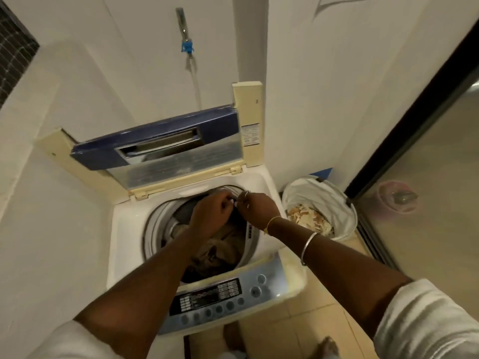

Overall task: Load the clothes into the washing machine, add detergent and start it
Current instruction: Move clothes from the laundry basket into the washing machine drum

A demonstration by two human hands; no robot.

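Note:
A white top-loading washing machine stands below me with its blue lid folded up against the wall. In the drum lie brownish clothes and a grey garment. My left hand and my right hand meet over the drum's far right rim. Both have their fingers pinched together on a small item between them, too small to identify. Dark cloth hangs just under the hands. The control panel with its round buttons faces me at the near edge.
A white laundry bag holding a patterned cloth stands on the floor right of the machine. A tap with a hose is on the wall behind. A glass sliding door closes off the right side.

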